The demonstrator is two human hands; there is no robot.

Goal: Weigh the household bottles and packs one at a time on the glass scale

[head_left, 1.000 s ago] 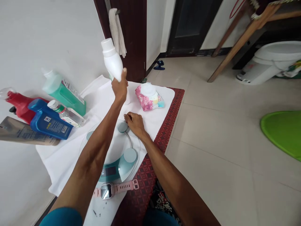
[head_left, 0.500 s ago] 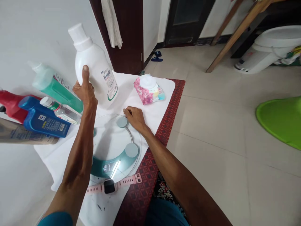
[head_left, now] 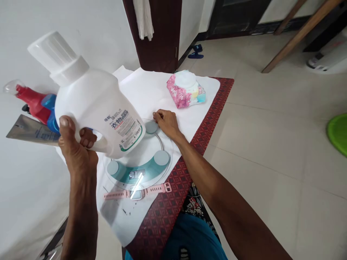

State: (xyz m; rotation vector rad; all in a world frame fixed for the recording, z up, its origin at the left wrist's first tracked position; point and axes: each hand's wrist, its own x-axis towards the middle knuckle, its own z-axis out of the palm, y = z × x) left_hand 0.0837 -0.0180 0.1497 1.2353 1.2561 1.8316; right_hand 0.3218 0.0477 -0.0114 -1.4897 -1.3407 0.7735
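My left hand (head_left: 77,144) grips a large white laundry detergent bottle (head_left: 94,97) by its handle. The bottle is held tilted, its big white cap toward the upper left, and it hides part of a round glass bathroom scale (head_left: 123,174) below. My right hand (head_left: 166,122) rests at the far right edge of the scale, beside one of its grey round pads. Its fingers are curled in, and whatever may be inside them is hidden. A pink-strapped smartwatch (head_left: 136,194) lies along the near edge of the scale.
A pack of wet wipes (head_left: 185,88) sits on the white cloth (head_left: 146,83) at the table's far side. By the wall at left stand a red bottle (head_left: 34,103), a blue bottle (head_left: 52,121) and a silver tube (head_left: 32,130). A patterned red border (head_left: 173,187) edges the table.
My left hand has brought the detergent bottle nearer to me and leftward, tilting it more. My right hand stays at the scale's edge. The view has shifted somewhat.
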